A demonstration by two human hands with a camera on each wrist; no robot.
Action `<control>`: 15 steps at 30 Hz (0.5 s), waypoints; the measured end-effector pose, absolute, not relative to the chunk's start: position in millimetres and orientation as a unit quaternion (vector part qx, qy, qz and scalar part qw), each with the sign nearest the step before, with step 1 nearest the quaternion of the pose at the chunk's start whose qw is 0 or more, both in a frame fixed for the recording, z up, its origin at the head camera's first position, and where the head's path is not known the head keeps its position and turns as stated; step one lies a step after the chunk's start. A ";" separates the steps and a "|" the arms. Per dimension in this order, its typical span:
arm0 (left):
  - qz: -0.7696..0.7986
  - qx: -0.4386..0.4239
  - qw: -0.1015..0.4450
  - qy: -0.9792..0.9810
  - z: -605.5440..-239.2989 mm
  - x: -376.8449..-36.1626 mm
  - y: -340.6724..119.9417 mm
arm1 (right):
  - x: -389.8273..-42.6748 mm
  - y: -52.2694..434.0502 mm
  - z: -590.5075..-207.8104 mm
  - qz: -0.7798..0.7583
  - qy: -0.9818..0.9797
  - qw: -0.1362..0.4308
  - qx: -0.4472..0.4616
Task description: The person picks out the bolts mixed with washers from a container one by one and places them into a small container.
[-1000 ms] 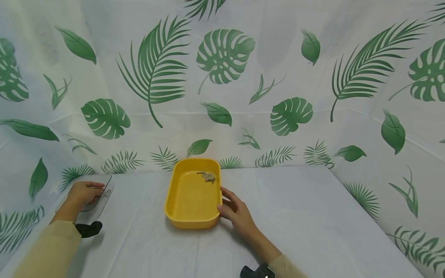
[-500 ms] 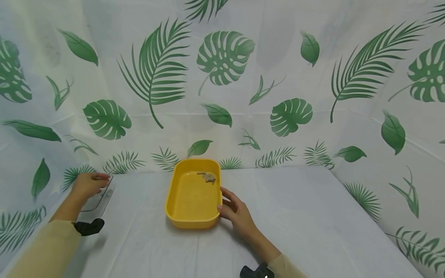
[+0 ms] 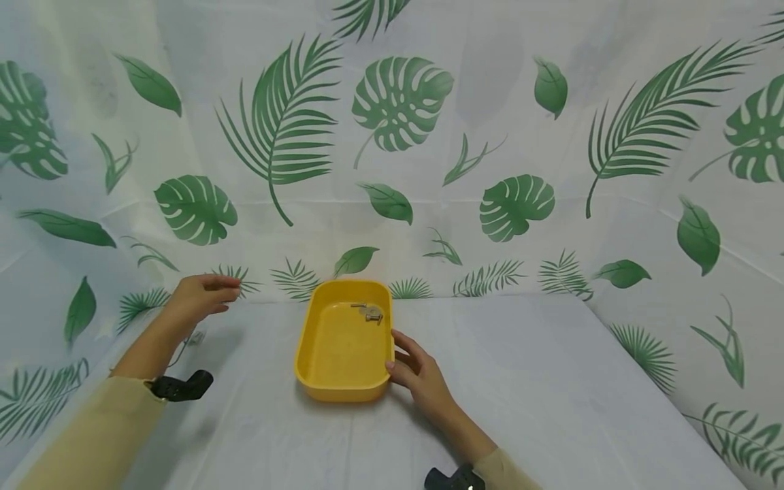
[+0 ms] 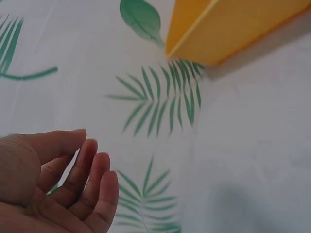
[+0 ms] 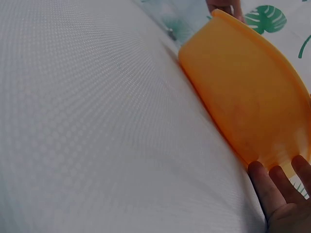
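1. Lifted since the earlier head view, the left hand now sits higher and closer to the yellow tray, above the table and apart from the tray's left side.
2. Its thumb and fingers are drawn into a narrow, slightly bent shape, as the left wrist view shows too; whether something small is caught between thumb and index finger I cannot tell.
3. Right hand: no clear change; its relaxed, spread fingers touch the outside of the tray's right wall, with the thumb at the rim nearer the person.
4. Flat on the table stands the tray, between the two hands. Inside, toward its far right corner, lie a few small screws and what looks like a grey disc beside them.
5. Well left of the tray, beneath the left wrist, part of a clear case shows; the forearm covers most of it.
6. White cloth spreads under and around the tray, and a leaf-printed backdrop rises behind it.
7. Nearer the person than the tray are pale sleeves and black wrist devices.
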State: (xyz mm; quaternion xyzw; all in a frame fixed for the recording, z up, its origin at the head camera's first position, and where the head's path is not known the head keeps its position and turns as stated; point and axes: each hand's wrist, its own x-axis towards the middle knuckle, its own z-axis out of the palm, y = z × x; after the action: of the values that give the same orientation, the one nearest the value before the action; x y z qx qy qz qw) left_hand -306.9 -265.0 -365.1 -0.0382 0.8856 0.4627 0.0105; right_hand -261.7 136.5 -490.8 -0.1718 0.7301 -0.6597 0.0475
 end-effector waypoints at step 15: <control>0.480 -0.002 0.059 0.875 -343.0 -320.2 -187.7 | -262.1 137.7 -491.1 -0.660 0.731 0.050 -0.167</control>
State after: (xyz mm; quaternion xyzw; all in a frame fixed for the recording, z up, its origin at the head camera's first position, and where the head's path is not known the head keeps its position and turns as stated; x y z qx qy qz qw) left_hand -320.2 -187.7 -343.0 -0.0025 0.8755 0.4797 0.0587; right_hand -262.1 137.7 -491.1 -0.1666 0.7311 -0.6597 0.0500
